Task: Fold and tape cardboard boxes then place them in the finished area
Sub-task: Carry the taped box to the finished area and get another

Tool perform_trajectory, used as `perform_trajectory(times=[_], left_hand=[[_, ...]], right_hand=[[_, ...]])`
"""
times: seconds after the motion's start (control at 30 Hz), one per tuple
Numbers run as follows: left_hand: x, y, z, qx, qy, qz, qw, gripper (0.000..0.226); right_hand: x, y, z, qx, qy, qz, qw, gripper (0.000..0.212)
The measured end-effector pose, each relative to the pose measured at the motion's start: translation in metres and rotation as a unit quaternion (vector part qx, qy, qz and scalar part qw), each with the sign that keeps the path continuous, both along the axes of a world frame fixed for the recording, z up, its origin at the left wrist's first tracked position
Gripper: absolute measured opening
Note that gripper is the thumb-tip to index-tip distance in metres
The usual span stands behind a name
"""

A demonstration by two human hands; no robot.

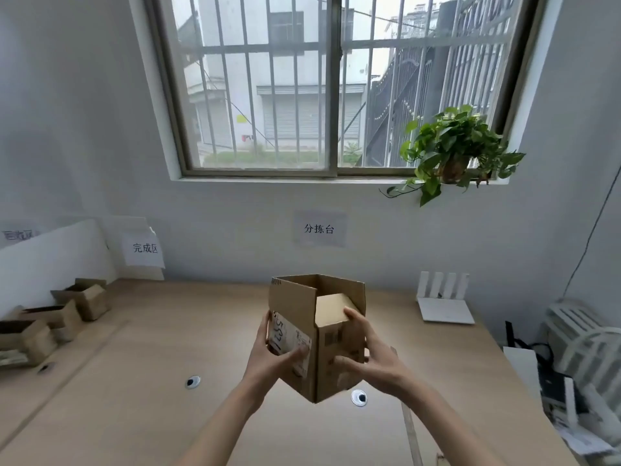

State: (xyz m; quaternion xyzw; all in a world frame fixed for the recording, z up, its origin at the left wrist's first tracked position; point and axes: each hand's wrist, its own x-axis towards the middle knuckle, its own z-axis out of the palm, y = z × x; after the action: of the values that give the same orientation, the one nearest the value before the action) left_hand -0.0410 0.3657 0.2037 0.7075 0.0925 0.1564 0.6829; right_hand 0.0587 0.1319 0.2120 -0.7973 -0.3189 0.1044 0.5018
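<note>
Two hands were held around one cardboard box (316,334), which was kept lifted above the wooden table (134,381), a corner turned toward the camera. The left hand (272,354) was wrapped round the labelled face, thumb pressed on the shipping label (291,338). The right hand (366,351) was clasped on the other side, fingers curled over an inner flap (334,307), apparently so that it could be pushed down while the box was steadied. The outer flaps were seen standing up, so folding was judged unfinished and no tape was seen. Two cable grommets (359,397) were set in the tabletop. Farther left, several small boxes (85,297) were gathered beneath a paper sign (145,247), probably the finished area. A white router (443,302) was placed at the back right, and a potted plant (453,149) on the window sill (302,179).
</note>
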Motion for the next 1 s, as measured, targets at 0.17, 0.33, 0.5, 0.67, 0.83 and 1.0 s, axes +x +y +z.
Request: perform_trajectory(times=[0.17, 0.33, 0.5, 0.67, 0.83, 1.0], left_hand=[[-0.034, 0.043, 0.016, 0.035, -0.046, 0.046, 0.997, 0.087], [-0.086, 0.115, 0.03, 0.057, -0.055, 0.106, 0.991, 0.088], [-0.158, 0.202, 0.041, 0.063, -0.042, 0.136, 0.988, 0.093], [-0.242, 0.294, 0.051, 0.135, -0.001, 0.198, 0.971, 0.088], [-0.319, 0.388, 0.044, 0.287, 0.165, 0.281, 0.901, 0.11], [-0.376, 0.462, 0.029, 0.386, 0.257, 0.315, 0.828, 0.097]], right_hand=[[-0.015, 0.08, 0.023, -0.041, -0.059, -0.035, 0.997, 0.097], [-0.055, 0.168, 0.04, -0.028, -0.059, 0.002, 0.998, 0.105], [-0.113, 0.264, 0.051, 0.012, -0.084, 0.045, 0.995, 0.098], [-0.179, 0.364, 0.051, 0.034, -0.105, 0.064, 0.992, 0.101], [-0.232, 0.456, 0.038, 0.037, -0.116, 0.089, 0.989, 0.103], [-0.267, 0.543, 0.022, 0.01, -0.151, 0.127, 0.98, 0.103]])
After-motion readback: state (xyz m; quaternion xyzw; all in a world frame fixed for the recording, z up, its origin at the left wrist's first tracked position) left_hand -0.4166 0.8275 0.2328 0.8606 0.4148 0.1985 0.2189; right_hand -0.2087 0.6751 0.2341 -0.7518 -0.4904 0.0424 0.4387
